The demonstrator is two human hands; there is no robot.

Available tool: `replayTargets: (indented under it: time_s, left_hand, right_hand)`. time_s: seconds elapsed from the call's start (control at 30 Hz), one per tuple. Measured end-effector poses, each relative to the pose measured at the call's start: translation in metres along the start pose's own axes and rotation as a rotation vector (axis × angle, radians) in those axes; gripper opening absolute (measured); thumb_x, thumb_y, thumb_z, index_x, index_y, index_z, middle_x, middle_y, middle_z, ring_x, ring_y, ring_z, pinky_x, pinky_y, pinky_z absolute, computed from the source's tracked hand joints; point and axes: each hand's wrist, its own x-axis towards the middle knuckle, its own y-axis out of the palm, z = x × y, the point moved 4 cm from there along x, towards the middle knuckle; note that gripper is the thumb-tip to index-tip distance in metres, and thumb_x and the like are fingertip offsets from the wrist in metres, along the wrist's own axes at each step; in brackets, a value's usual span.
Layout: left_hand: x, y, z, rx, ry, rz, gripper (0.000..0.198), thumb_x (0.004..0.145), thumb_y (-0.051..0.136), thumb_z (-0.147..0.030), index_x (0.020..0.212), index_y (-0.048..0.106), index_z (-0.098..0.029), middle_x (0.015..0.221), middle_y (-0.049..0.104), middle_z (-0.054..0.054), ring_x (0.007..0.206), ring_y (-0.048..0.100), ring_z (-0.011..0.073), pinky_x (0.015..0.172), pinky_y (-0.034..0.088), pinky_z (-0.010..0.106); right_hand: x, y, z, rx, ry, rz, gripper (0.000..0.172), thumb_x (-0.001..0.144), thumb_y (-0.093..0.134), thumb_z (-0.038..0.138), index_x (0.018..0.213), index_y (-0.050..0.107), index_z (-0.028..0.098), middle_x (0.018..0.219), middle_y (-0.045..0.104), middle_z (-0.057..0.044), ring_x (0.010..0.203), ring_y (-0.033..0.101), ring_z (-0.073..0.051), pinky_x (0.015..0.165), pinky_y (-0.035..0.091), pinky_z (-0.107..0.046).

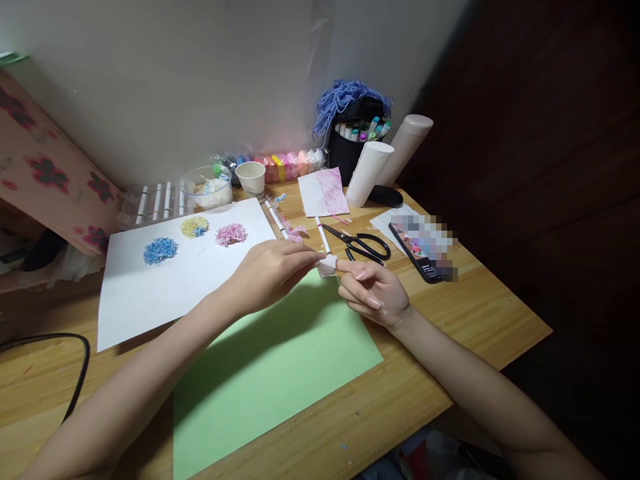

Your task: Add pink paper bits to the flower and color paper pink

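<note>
A small white piece of paper or tissue [327,265] lies between my two hands, around the tip of my right index finger. My left hand [280,270] pinches it from the left, palm down. My right hand [375,290] has its index finger stretched to the left into the piece, with the other fingers curled. Below both hands lies a green sheet [285,373]. At the back left, a white sheet [150,300] carries a blue crumpled cluster [161,251], a yellow one [195,227] and a pink one [231,234]. Just behind the fingers is a white marker [323,236].
Black scissors [367,248] and a phone [415,253] lie right of centre. Behind stand a paper cup [251,179], a clear bowl [207,190], a black pen holder [345,150] and white rolls [370,173]. A pink-coloured paper square [325,192] lies near them.
</note>
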Motion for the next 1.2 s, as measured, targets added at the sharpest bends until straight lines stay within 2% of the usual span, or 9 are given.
replayTargets:
  time_s: [0.1,0.2,0.33,0.43,0.53,0.7,0.87,1.07,1.2]
  left_hand:
    - [-0.001,0.002,0.002,-0.075,-0.126,-0.038,0.026,0.092,0.045,-0.027,0.098,0.069,-0.020,0.092,0.072,0.007,0.078,0.065,0.0184,0.067,0.045,0.027]
    - [-0.002,0.007,0.003,-0.236,-0.306,-0.002,0.026,0.090,0.047,-0.030,0.086,0.071,-0.020,0.079,0.071,0.002,0.066,0.061,0.0147,0.059,0.041,0.024]
    - [-0.002,0.015,0.001,-0.472,-0.466,0.063,0.034,0.089,0.047,-0.034,0.069,0.069,-0.016,0.067,0.068,0.001,0.062,0.057,0.0131,0.059,0.038,0.023]
    - [0.000,0.019,0.000,-0.603,-0.543,0.109,0.035,0.088,0.048,-0.034,0.068,0.068,-0.014,0.069,0.068,0.001,0.065,0.057,0.0131,0.063,0.039,0.023]
    - [0.001,0.019,-0.004,-0.617,-0.538,0.115,0.037,0.090,0.046,-0.037,0.071,0.069,-0.014,0.071,0.069,0.001,0.068,0.057,0.0131,0.066,0.039,0.023]
    - [0.001,0.015,-0.017,-0.497,-0.425,0.149,0.036,0.092,0.043,-0.038,0.079,0.070,-0.018,0.079,0.070,-0.001,0.068,0.056,0.0116,0.064,0.037,0.022]
    - [0.000,0.015,-0.018,-0.348,-0.413,0.142,0.038,0.092,0.039,-0.031,0.071,0.066,-0.015,0.065,0.062,-0.001,0.058,0.049,0.0100,0.057,0.032,0.022]
    - [-0.001,0.006,-0.002,-0.374,-0.515,-0.012,0.036,0.091,0.040,-0.034,0.072,0.062,-0.014,0.068,0.063,0.000,0.063,0.055,0.0128,0.059,0.036,0.022]
    - [-0.001,-0.005,0.012,-0.405,-0.587,-0.125,0.034,0.090,0.041,-0.034,0.067,0.059,-0.015,0.068,0.063,0.001,0.066,0.056,0.0143,0.062,0.038,0.023]
  right_hand:
    - [0.001,-0.002,-0.004,-0.116,-0.032,-0.023,0.025,0.080,0.051,0.028,0.096,0.061,0.011,0.040,0.050,0.006,0.029,0.022,-0.006,0.025,0.017,-0.018]
    - [0.004,-0.006,-0.007,-0.272,-0.114,-0.105,0.023,0.083,0.057,0.031,0.094,0.064,0.012,0.044,0.057,0.004,0.028,0.028,-0.004,0.027,0.022,-0.017]
    - [0.004,-0.010,-0.006,-0.420,-0.228,-0.218,0.021,0.080,0.065,0.034,0.083,0.067,0.013,0.042,0.055,0.005,0.029,0.031,-0.003,0.028,0.023,-0.016]
    - [0.003,-0.012,-0.004,-0.465,-0.275,-0.268,0.022,0.079,0.066,0.036,0.077,0.066,0.014,0.041,0.054,0.005,0.030,0.031,-0.003,0.029,0.024,-0.016]
    - [0.001,-0.013,-0.001,-0.517,-0.298,-0.272,0.022,0.081,0.064,0.037,0.076,0.064,0.016,0.043,0.054,0.006,0.031,0.033,-0.003,0.031,0.026,-0.016]
    - [-0.001,-0.006,0.001,-0.653,-0.328,-0.236,0.018,0.078,0.068,0.033,0.074,0.061,0.017,0.051,0.056,0.004,0.040,0.044,-0.005,0.039,0.033,-0.018]
    - [-0.004,-0.001,0.002,-0.708,-0.372,-0.233,0.018,0.081,0.064,0.032,0.071,0.059,0.017,0.055,0.057,0.004,0.045,0.046,-0.007,0.045,0.036,-0.020]
    - [-0.005,-0.006,0.004,-0.659,-0.396,-0.250,0.021,0.084,0.059,0.034,0.071,0.054,0.018,0.052,0.057,0.004,0.041,0.041,-0.007,0.041,0.032,-0.020]
    - [-0.008,-0.010,0.004,-0.568,-0.502,-0.236,0.021,0.085,0.058,0.032,0.070,0.054,0.018,0.052,0.056,0.004,0.042,0.042,-0.007,0.042,0.031,-0.020]
